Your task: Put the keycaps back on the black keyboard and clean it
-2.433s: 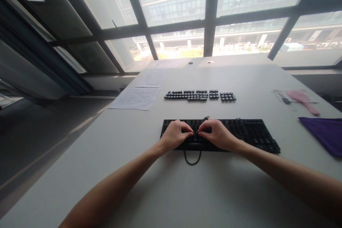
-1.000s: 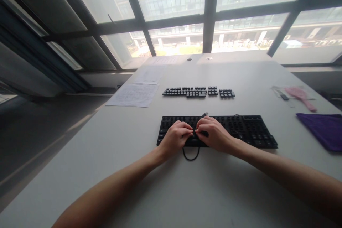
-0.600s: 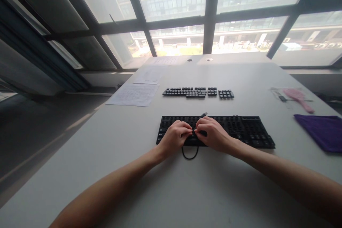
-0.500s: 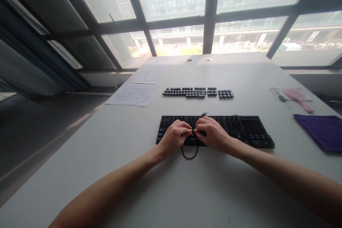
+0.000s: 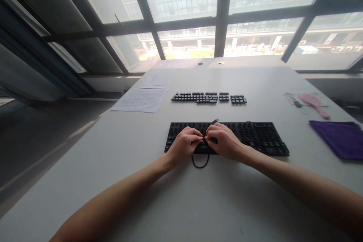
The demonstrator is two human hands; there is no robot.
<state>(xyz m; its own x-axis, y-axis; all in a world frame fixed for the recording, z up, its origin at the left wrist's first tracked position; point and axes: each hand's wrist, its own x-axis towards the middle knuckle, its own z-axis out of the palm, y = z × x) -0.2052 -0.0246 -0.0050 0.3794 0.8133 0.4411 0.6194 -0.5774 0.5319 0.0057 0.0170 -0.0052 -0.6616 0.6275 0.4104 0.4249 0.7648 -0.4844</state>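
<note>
A black keyboard (image 5: 263,136) lies flat on the white table, with bare switch spots showing over much of it and keycaps still along its left edge and lower right. My left hand (image 5: 188,141) rests over its left-centre part, thumb and fingertips pinched together. Facing it, my right hand (image 5: 224,140) is pinched too, its fingertips almost meeting the left ones at the lower rows. A small dark spot shows between the fingertips; what they grip is too small to name. Behind the keyboard, several loose keycaps (image 5: 207,99) stand in grouped rows.
A cable loop (image 5: 200,166) sticks out at the keyboard's front, and a USB plug (image 5: 216,121) at its back. Printed sheets (image 5: 138,100) lie to the left. On the right are a pink brush-shaped item (image 5: 313,103), clear packaging and a purple cloth (image 5: 337,140). Windows rise behind the table.
The whole view has shifted very slightly. Both hands stay pinched at the same place on the keyboard, and the loose keycaps look unchanged.
</note>
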